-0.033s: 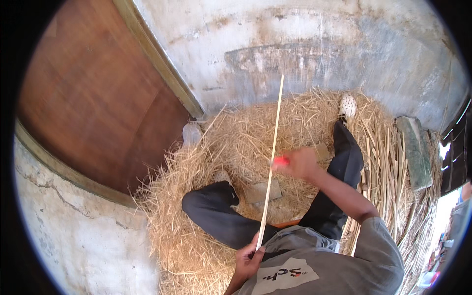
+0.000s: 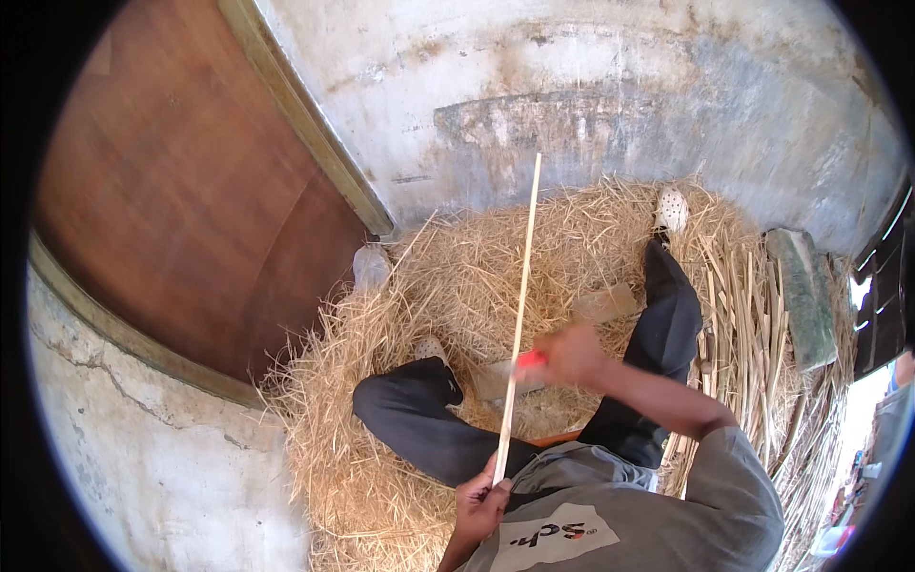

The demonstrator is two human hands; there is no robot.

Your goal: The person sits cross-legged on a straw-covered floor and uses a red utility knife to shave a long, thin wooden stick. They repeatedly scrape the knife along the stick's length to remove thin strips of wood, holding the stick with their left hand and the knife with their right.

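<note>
My left hand (image 2: 481, 505) is closed round the lower end of a long pale bamboo strip (image 2: 525, 272), close to my waist. The strip slants up and away from me, its far end free in front of the wall. My right hand (image 2: 574, 357) is closed on a small red tool (image 2: 531, 360), which meets the strip partway along its length. Motion blurs this hand, and the tool's working edge cannot be made out.
Curly pale shavings (image 2: 477, 257) cover the ground around my legs. Bricks (image 2: 607, 303) lie among them. To the right is a pile of split strips (image 2: 745, 305) beside a greenish slab (image 2: 803, 297). A brown door (image 2: 191, 191) and a stained wall (image 2: 591, 95) stand close by.
My right hand and the red tool have slid along the strip toward my body. The strip's far end has shifted slightly left and lower. My left hand keeps its grip.
</note>
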